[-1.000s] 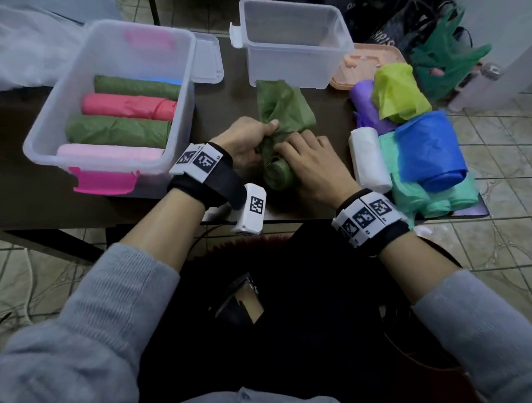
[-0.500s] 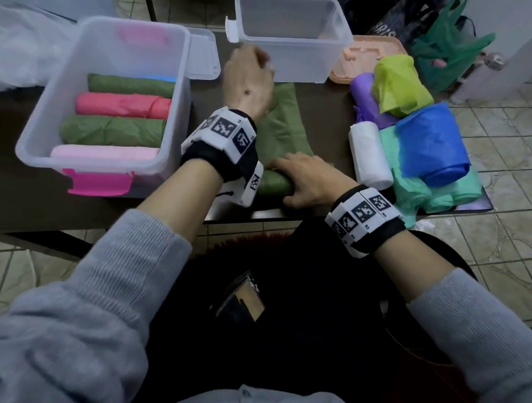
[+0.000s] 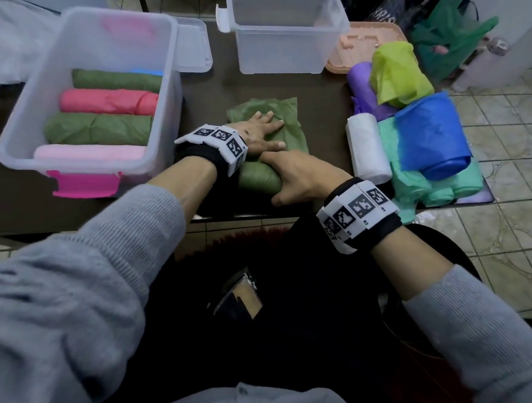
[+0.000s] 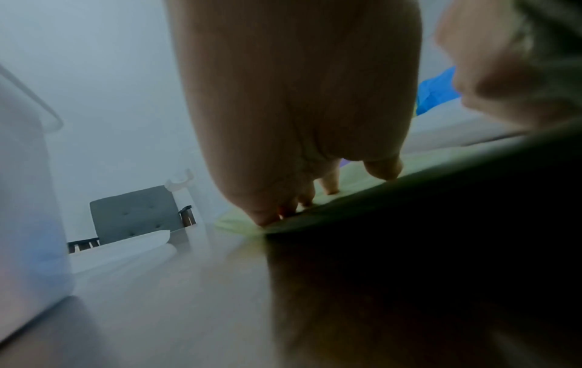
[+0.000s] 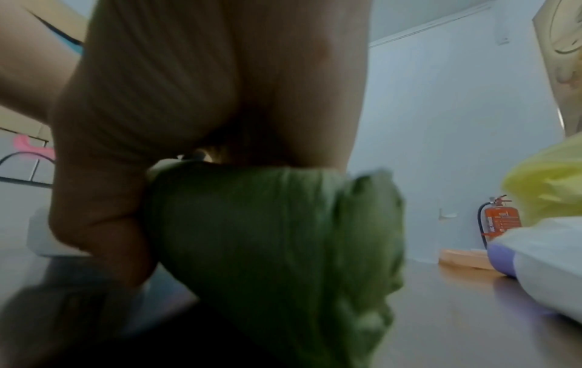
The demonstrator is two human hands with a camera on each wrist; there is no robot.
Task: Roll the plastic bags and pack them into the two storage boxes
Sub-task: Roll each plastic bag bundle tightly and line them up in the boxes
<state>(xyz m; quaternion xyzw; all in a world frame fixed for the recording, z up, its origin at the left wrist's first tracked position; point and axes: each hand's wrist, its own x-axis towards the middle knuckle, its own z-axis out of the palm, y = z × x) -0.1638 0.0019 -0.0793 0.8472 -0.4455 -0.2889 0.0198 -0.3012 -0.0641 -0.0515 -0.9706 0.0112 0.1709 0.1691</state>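
A half-rolled olive green bag (image 3: 273, 115) lies on the dark table between the two boxes. My left hand (image 3: 263, 131) lies flat with straight fingers (image 4: 327, 184) on its unrolled sheet. My right hand (image 3: 294, 175) grips the rolled end (image 3: 259, 178) near the table's front edge; in the right wrist view the roll (image 5: 277, 236) sits under the palm, thumb at its left side. The left storage box (image 3: 12, 142) holds several rolled bags, green, red and pink. The second box (image 3: 282, 54) stands farther back, apparently empty.
To the right lie more bags: a white roll (image 3: 366, 148), blue (image 3: 429, 133), mint green (image 3: 434, 181), purple (image 3: 360, 78) and yellow-green (image 3: 396, 70). A peach lid (image 3: 358, 45) lies behind them, a clear lid (image 3: 194, 43) between the boxes. More bags sit on the floor at the far right.
My left hand went from the roll up to the far end of the bag and has now come back toward me, flat on the sheet. The sheet is spread out. My right hand stays on the roll.
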